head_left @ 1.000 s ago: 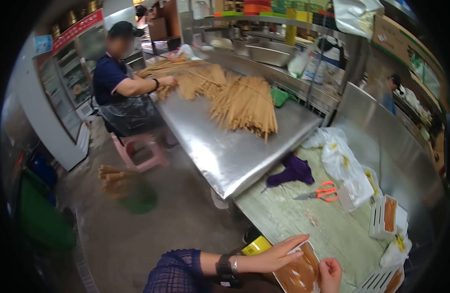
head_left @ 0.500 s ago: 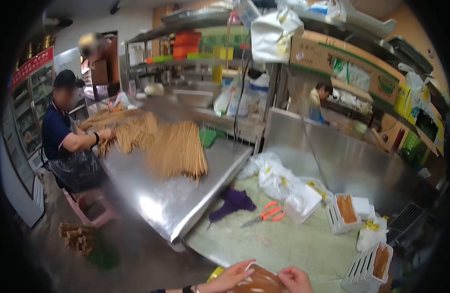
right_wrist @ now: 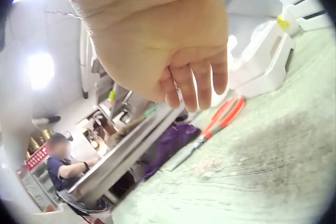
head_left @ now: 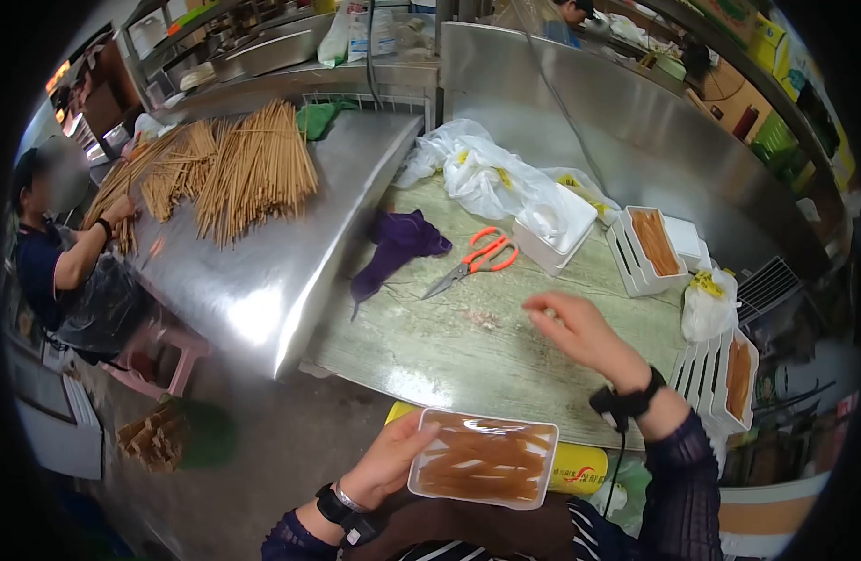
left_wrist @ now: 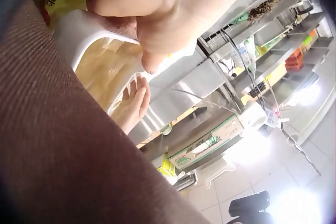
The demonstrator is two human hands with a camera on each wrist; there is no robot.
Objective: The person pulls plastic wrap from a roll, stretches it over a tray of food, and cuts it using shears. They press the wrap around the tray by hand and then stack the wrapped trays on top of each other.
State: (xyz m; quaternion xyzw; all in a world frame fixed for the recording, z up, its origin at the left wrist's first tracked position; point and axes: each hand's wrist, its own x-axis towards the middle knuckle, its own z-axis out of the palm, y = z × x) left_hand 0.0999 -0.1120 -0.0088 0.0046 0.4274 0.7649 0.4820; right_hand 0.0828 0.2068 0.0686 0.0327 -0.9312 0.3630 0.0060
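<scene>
Head view: left hand (head_left: pixel 385 462), grip pinching tray (head_left: pixel 551 460) edge; right hand (head_left: pixel 587 338) above table (head_left: pixel 421 351), grip loosely spread.

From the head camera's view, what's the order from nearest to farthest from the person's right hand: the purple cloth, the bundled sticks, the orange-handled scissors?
From the right hand:
1. Orange-handled scissors: just ahead and to its left.
2. Purple cloth: farther left, beyond the scissors.
3. Bundled sticks: far left, on the metal table.

My sleeves (head_left: pixel 678 491): dark navy, crinkled. Black straps (head_left: pixel 629 402) on both wrists; silver bracelet (head_left: pixel 348 497), left. Brown cloth (head_left: pixel 477 531) at my front.
</scene>
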